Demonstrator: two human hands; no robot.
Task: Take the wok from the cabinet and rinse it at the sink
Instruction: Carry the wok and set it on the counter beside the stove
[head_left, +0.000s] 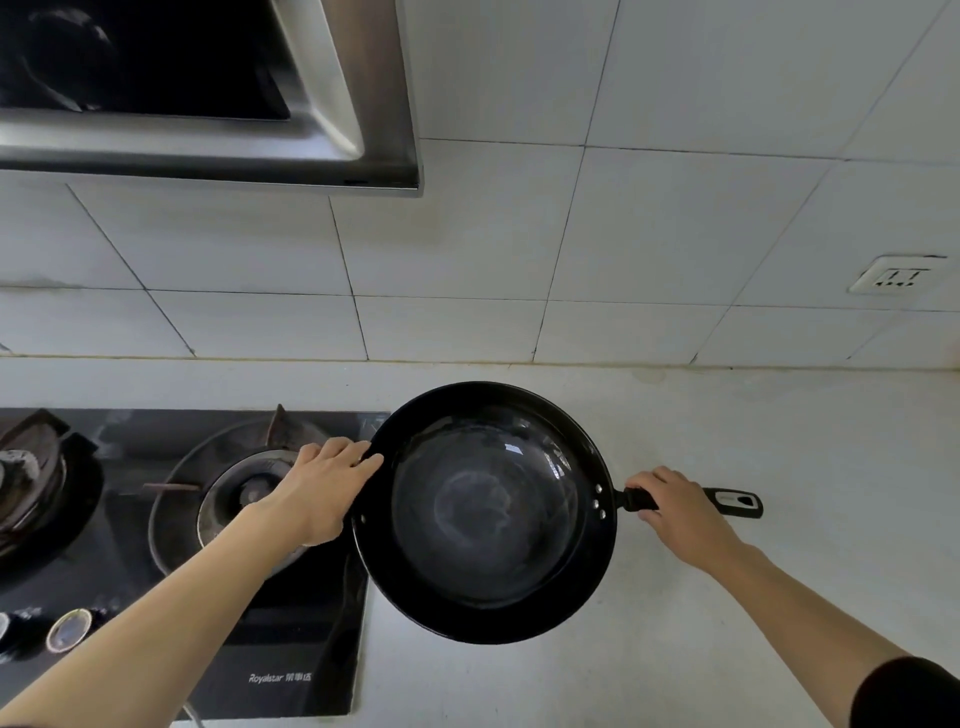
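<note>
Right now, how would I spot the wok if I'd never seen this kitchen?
Find the black gas stove on the left of the pale counter. Just right of it, two hands hold a round black pan: that is the wok. Unlike the burners, it is glossy, has three rivets, and a long handle pointing right.

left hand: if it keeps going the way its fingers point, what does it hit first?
The wok. The left hand points right and already grips the wok's near rim, so nothing lies between; depth beyond the rim is unclear.

Single head-worn wide-angle view, facing forward and down, close over the countertop (727, 597). Tiled wall (519, 260) at twelve o'clock; stove (291, 623) at eight o'clock.
</note>
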